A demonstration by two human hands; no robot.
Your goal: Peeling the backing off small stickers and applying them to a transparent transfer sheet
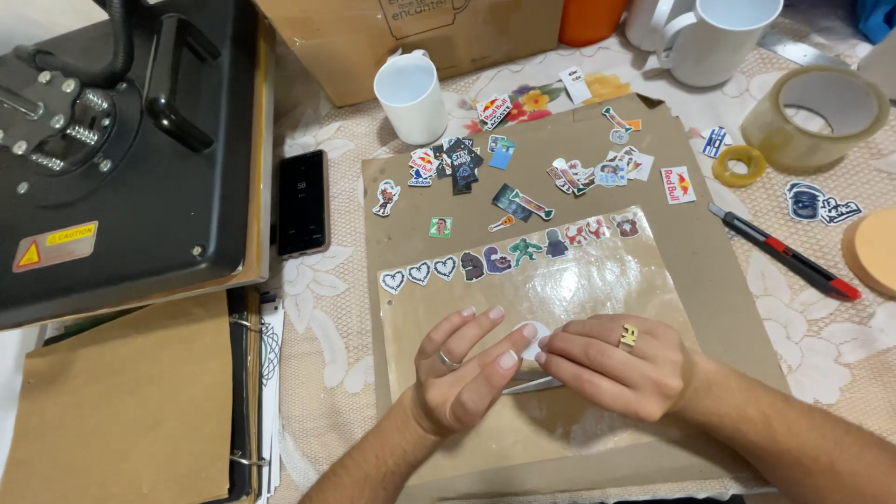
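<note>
Head view: white sticker [530, 342], seemingly between hands [541, 366].

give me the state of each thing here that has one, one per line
left hand: fingertips pinching the small white sticker
right hand: fingertips on the same sticker
clear sheet: flat on the cardboard, a row of stickers along its top edge
phone: screen lit
white mug: upright, empty
utility knife: lying flat

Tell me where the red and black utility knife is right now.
In the head view, the utility knife lies on the lace tablecloth at the right, just off the cardboard sheet's right edge, below the small yellow tape roll and left of the round orange pad.
</note>
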